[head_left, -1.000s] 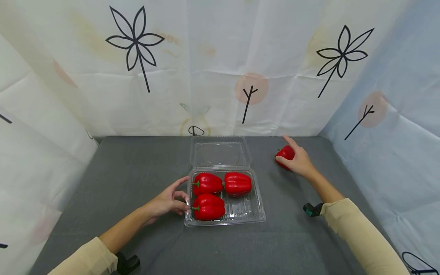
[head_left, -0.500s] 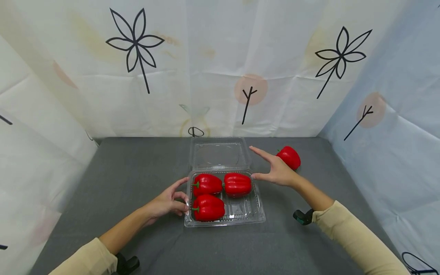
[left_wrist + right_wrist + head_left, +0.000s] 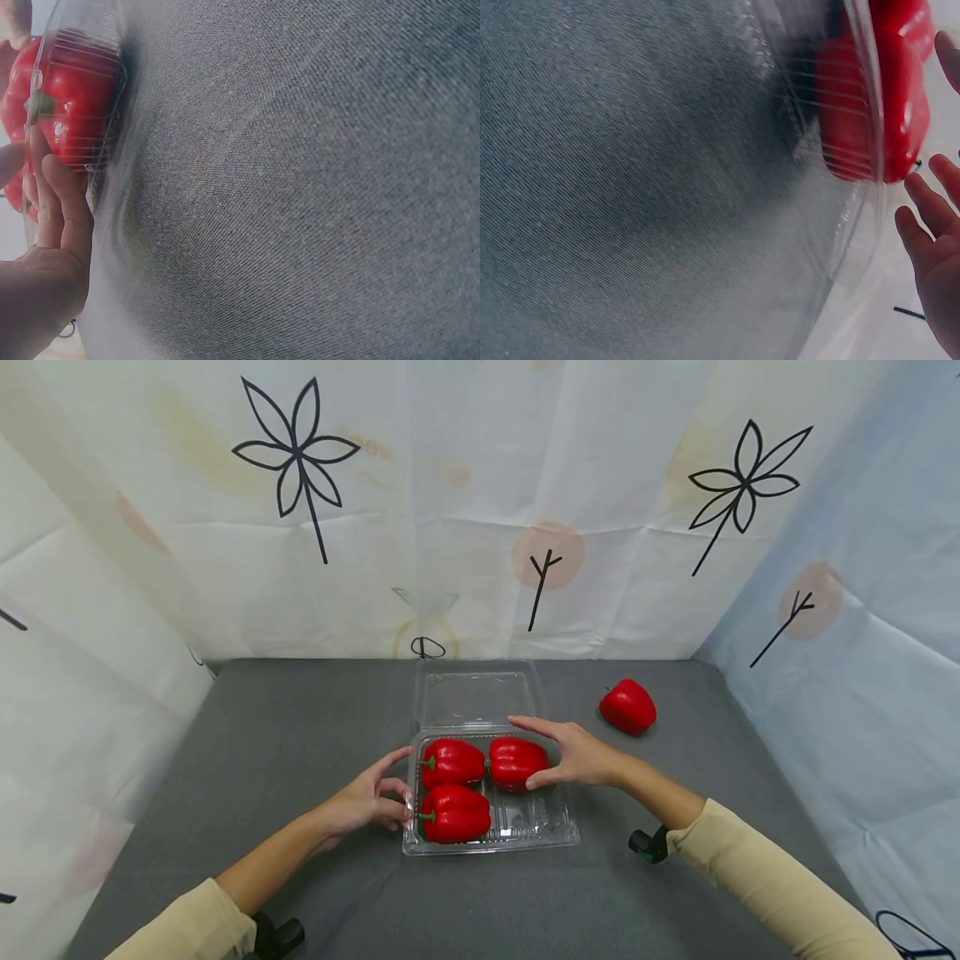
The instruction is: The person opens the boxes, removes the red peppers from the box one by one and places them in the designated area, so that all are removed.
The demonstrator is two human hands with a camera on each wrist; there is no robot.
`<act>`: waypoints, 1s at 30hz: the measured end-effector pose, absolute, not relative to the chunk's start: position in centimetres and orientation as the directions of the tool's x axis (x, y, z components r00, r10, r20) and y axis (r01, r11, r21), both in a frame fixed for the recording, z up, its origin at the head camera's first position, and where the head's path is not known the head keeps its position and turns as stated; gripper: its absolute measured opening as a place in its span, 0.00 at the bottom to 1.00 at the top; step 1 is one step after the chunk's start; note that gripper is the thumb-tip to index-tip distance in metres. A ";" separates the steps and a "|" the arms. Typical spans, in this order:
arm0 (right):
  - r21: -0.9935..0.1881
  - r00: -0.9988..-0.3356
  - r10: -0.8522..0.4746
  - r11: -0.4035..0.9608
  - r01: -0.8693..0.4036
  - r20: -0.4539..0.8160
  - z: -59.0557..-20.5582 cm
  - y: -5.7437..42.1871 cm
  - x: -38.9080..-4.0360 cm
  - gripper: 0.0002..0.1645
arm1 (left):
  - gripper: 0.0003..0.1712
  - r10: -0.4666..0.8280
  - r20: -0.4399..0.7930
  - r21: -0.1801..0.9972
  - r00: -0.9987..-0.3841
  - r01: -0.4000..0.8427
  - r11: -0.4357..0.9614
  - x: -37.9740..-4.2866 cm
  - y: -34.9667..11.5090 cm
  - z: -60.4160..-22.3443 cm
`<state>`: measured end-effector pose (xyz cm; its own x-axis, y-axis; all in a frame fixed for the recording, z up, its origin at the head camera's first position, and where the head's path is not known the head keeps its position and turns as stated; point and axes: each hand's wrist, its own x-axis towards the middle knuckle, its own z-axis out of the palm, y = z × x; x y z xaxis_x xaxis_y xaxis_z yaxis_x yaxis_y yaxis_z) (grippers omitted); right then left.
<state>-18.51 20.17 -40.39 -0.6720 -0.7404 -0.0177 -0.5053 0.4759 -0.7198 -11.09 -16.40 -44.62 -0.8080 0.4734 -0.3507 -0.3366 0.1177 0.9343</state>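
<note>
In the head view, a clear plastic clamshell container [image 3: 525, 814] lies with its lid [image 3: 480, 693] folded back. Three red bell peppers sit inside: one at back left [image 3: 453, 762], one at front left [image 3: 455, 814] and one at back right [image 3: 517, 764]. My left hand [image 3: 371, 797] holds the container's left rim between thumb and curled fingers. Over the right rim, my right hand [image 3: 585, 756] has its thumb and index finger spread about the back-right pepper. In the right wrist view, the visible fingertips [image 3: 915, 180] look apart from the pepper [image 3: 904, 112].
Another red bell pepper [image 3: 628, 707] lies on the grey cloth-covered table [image 3: 315, 710], right of the lid. Printed fabric walls [image 3: 465, 510] stand behind and at both sides. The container's front-right quarter holds no pepper.
My right hand has left the loose pepper on the right and moved left and nearer, to the container's back-right pepper. The loose pepper stays on the table. My left hand has not moved.
</note>
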 end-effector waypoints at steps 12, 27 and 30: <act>-0.713 -0.648 -0.760 0.482 -0.509 -0.051 -40.8 19.5 -18.1 0.53 | 0.53 0.470 -0.355 0.933 -0.808 -0.339 0.120 -11.0 -16.5 -44.7; -0.681 -0.640 -0.766 0.500 -0.535 -0.060 -41.0 19.3 -18.1 0.49 | 0.53 0.477 -0.345 0.936 -0.809 -0.333 0.112 -11.1 -16.4 -44.8; -0.667 -0.645 -0.762 0.512 -0.542 -0.061 -41.1 19.2 -18.1 0.48 | 0.53 0.475 -0.345 0.937 -0.810 -0.330 0.117 -11.1 -16.4 -44.8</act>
<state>-18.09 19.25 -41.08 -0.6447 -0.7620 -0.0612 -0.5417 0.5119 -0.6667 -11.10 -16.45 -44.76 -0.8096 0.4751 -0.3448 -0.3302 0.1170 0.9366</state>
